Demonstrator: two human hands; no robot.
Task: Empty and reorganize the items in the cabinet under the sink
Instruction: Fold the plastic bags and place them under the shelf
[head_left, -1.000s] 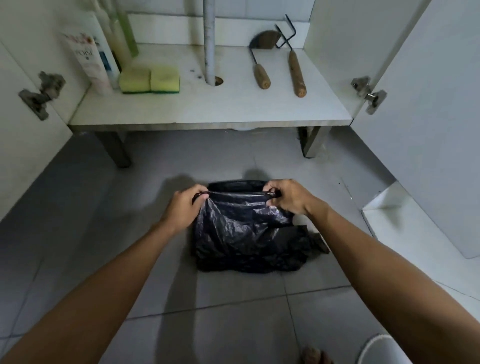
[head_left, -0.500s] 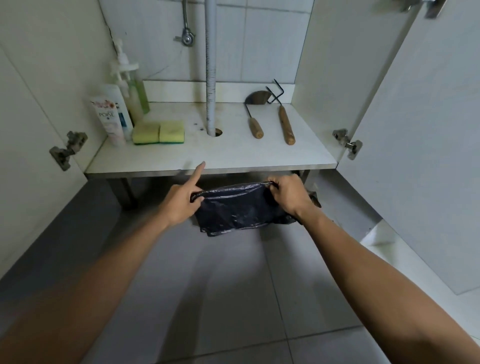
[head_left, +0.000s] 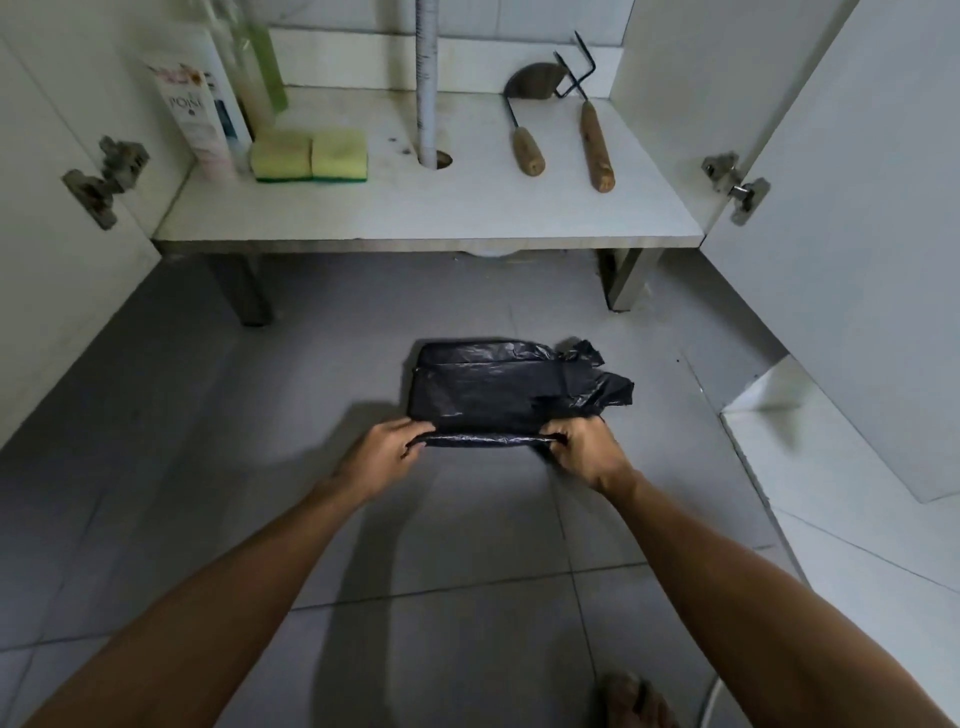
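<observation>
A black plastic bag (head_left: 506, 389) lies folded flat on the grey floor tiles in front of the cabinet. My left hand (head_left: 384, 452) pinches its near left corner and my right hand (head_left: 584, 449) pinches its near right corner. On the white cabinet shelf (head_left: 426, 213) stand a white tube (head_left: 195, 119) and a green bottle (head_left: 260, 67) at the left. Two yellow sponges (head_left: 309, 156) lie beside them. Two wooden-handled tools (head_left: 561, 135) lie at the right.
A white drain pipe (head_left: 427, 83) passes through a hole in the shelf. Both cabinet doors stand open, with the left hinge (head_left: 101, 179) and right hinge (head_left: 735, 184) sticking out. A raised white step (head_left: 831, 467) lies at the right. My foot (head_left: 631, 699) shows at the bottom.
The bag was lifted toward the shelf half a second ago; now it lies back on the floor, folded smaller, with both hands on its near edge.
</observation>
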